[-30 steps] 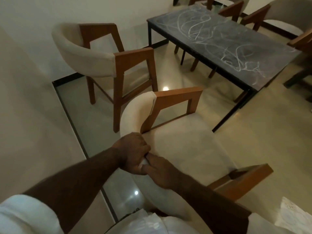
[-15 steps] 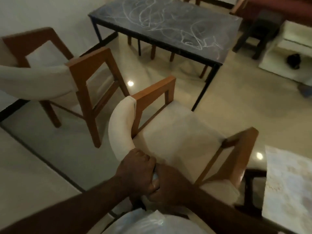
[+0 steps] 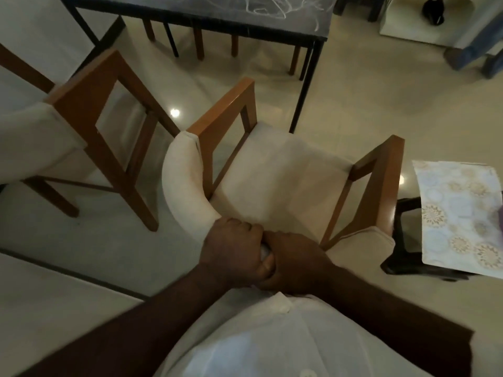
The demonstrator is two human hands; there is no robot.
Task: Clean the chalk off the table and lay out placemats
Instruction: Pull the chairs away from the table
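Note:
The dark table [image 3: 285,25] at the top of the view carries white chalk scribbles [image 3: 275,5] on its top. A patterned placemat [image 3: 460,216] lies at the right edge on a low dark stand. My left hand [image 3: 231,248] and my right hand [image 3: 294,263] sit side by side, both gripping the padded cream backrest [image 3: 185,186] of a wooden armchair directly below me. The chair's seat [image 3: 277,175] faces the table.
A second wooden armchair [image 3: 89,118] stands close on the left. Glossy tiled floor [image 3: 367,99] lies between the chair and the table's black legs. A white unit with a black object [image 3: 432,12] is at the top right, with blue furniture [image 3: 473,50] beside it.
The view has swung right and down: the table moved to the top edge, the placemat came into sight at right. Both hands kept their grip on the chair backrest.

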